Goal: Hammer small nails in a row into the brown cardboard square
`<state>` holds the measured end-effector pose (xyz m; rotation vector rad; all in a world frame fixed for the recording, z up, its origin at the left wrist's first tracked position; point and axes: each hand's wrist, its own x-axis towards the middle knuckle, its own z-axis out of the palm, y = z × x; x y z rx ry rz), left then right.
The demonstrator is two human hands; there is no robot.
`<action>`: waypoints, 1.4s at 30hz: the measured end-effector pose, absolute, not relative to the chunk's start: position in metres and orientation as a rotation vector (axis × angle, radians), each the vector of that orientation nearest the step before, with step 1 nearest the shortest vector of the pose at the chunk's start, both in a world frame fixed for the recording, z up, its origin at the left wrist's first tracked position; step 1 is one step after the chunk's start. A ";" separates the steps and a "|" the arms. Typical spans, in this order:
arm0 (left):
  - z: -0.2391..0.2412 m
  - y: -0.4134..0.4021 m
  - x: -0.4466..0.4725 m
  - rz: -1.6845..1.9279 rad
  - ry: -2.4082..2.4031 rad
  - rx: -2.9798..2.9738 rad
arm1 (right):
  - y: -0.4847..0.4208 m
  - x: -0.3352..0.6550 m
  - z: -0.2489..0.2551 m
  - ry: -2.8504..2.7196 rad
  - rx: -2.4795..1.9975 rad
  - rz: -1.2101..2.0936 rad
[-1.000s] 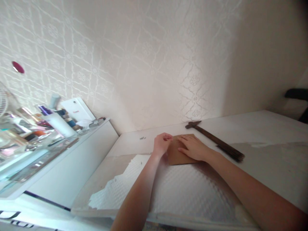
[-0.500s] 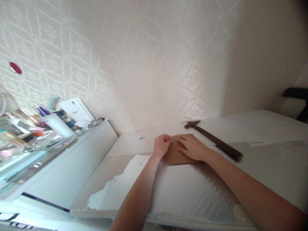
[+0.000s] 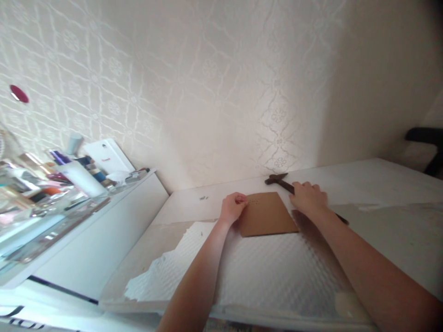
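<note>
A brown cardboard piece (image 3: 268, 219) lies flat on a white quilted sheet (image 3: 256, 267). Small dark marks, too tiny to name, dot its upper part. At its upper left edge my left hand (image 3: 233, 206) rests with fingers pinched together; what is between them is hidden. My right hand (image 3: 309, 198) is closed over the wooden handle of a hammer (image 3: 285, 186), to the right of the cardboard. The hammer's dark head lies near the wall, and the handle end shows beyond my wrist.
Several small dark bits (image 3: 204, 198) lie on the white tabletop (image 3: 183, 205) left of my hands. At left, a white cabinet (image 3: 128, 221) carries bottles and a white box (image 3: 109, 157). A patterned wall (image 3: 214, 101) stands behind. A black object (image 3: 424, 135) is at far right.
My right hand has left the cardboard and moved right onto the hammer's handle, uncovering the cardboard. My left hand has stayed at the cardboard's edge.
</note>
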<state>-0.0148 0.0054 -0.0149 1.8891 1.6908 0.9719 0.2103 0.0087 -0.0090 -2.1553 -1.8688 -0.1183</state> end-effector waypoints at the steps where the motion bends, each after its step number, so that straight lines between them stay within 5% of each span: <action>1: -0.015 0.005 -0.015 0.973 1.685 1.878 | 0.011 0.213 -0.011 -1.856 -2.169 -0.118; 27: -0.019 0.007 -0.019 0.966 1.652 1.822 | 0.012 0.213 0.009 -2.178 -1.384 -0.226; 42: -0.017 0.007 -0.017 0.956 1.663 1.835 | -0.004 0.207 0.026 -2.302 -1.329 -0.142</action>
